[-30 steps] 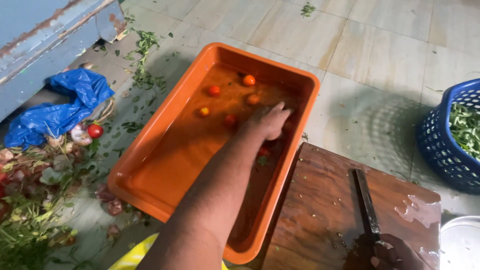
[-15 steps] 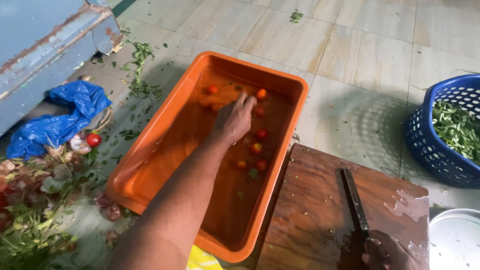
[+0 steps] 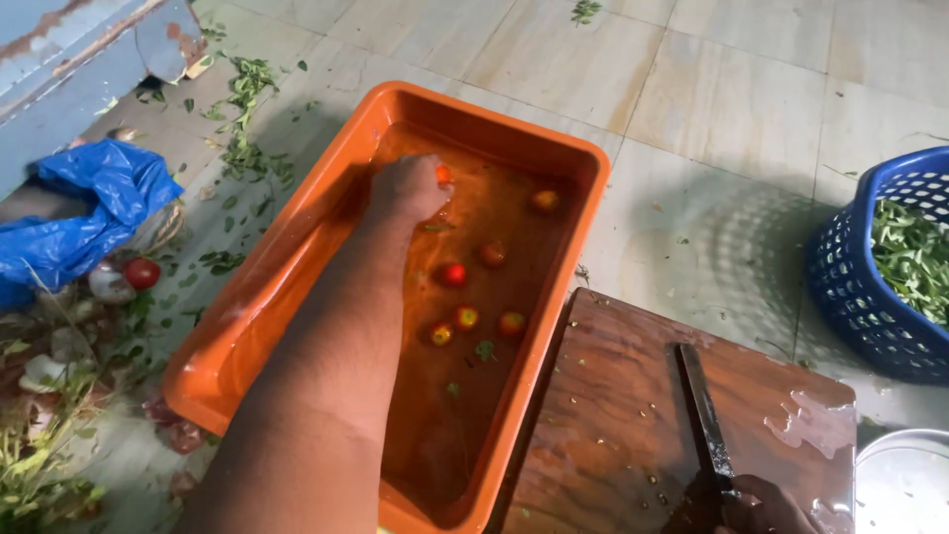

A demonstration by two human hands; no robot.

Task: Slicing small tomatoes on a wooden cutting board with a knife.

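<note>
My left hand (image 3: 407, 188) dips into the water of an orange tub (image 3: 237, 336) on a tiled floor (image 3: 751, 89), fingers curled together around a small red tomato (image 3: 442, 175) at the tub's far end. Five more tomatoes (image 3: 453, 274) float loose in the middle and toward the far right corner, so by my reading the gathering is only begun, with most of the fruit yet to be picked out.

My right hand (image 3: 756, 504), at the frame's bottom edge, is closed around the handle of a knife (image 3: 700, 405) whose blade lies flat on a wet wooden cutting board (image 3: 613, 415) just beside the tub. A blue basket (image 3: 860, 287) of greens stands well apart to the right, a blue plastic bag (image 3: 89, 208) and vegetable scraps to the left.

Compared with half a second ago, the left hand has moved from the middle of the tub to its far left end and gone from spread fingers to a closed hold.
</note>
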